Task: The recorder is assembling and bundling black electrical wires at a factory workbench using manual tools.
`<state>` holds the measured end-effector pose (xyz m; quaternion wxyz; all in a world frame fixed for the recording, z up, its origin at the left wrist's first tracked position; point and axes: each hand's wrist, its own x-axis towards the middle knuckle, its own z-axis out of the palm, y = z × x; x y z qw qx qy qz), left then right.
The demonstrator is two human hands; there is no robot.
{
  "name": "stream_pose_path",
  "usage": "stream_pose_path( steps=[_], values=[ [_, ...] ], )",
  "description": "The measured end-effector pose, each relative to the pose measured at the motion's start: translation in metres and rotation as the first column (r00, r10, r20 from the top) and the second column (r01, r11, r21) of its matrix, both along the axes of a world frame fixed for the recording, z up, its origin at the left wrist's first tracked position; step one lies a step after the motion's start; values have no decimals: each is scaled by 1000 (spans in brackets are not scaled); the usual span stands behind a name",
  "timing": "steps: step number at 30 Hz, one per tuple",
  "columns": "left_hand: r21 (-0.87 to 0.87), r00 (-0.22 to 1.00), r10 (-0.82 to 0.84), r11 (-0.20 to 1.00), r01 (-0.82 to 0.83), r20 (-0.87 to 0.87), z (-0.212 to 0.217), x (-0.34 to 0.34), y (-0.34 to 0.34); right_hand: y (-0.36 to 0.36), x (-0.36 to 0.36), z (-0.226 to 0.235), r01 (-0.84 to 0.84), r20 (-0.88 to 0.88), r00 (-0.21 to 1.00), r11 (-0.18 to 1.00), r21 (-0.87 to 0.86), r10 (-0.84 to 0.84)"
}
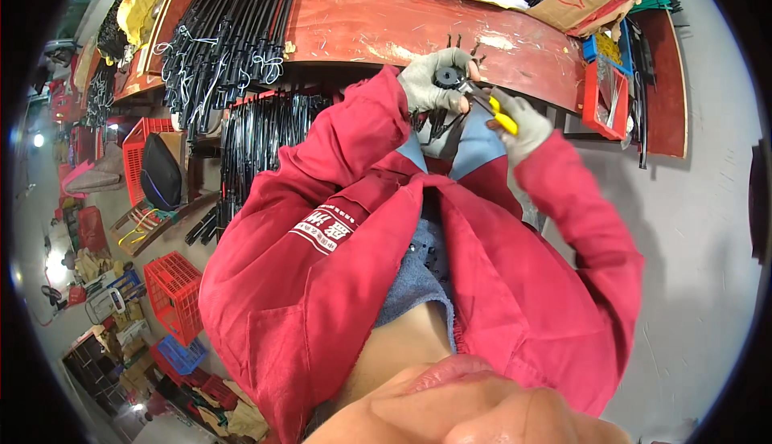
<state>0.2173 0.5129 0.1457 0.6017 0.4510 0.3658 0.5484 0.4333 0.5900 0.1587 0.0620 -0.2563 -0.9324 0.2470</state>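
My left hand (428, 82), in a grey work glove, grips a small black round part with thin black rods (445, 79) fanning out of it, held just above the edge of the reddish-brown workbench (378, 26). My right hand (524, 125), also gloved, is closed on yellow-handled pliers (492, 108); their tip touches the black part. Both red jacket sleeves rise from the lower frame and meet in front of my chest.
Bundles of long black rods (229, 30) lie on the bench's left end and hang beneath it (261, 134). A red bin (605, 94) and a blue one sit at the right end. Red crates (173, 291) and clutter stand on the floor at left. Grey floor lies at right.
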Motion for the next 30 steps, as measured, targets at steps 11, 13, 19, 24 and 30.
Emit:
stream_pose_path(
  steps=[11, 13, 19, 24, 30],
  values=[
    [-118, 982, -189, 976, 185, -21, 32, -16, -12, -3, 7, 80, 260, 328, 927, 319, -911, 181],
    [-26, 992, -87, 996, 85, -90, 30, -18, -18, -19, 10, 90, 9, 148, 988, 945, -327, 42],
    [-20, 978, -94, 996, 92, -187, 31, -22, -23, -13, 13, 77, 24, 209, 977, 970, -241, 27],
    [58, 978, -79, 994, 92, -191, 20, -37, -30, -18, -1, 95, 126, 365, 928, 856, -502, 78],
    [-65, 993, -60, 996, 53, -105, 33, -34, -29, -22, -2, 82, -107, -41, 985, 772, 626, 169]
  ],
)
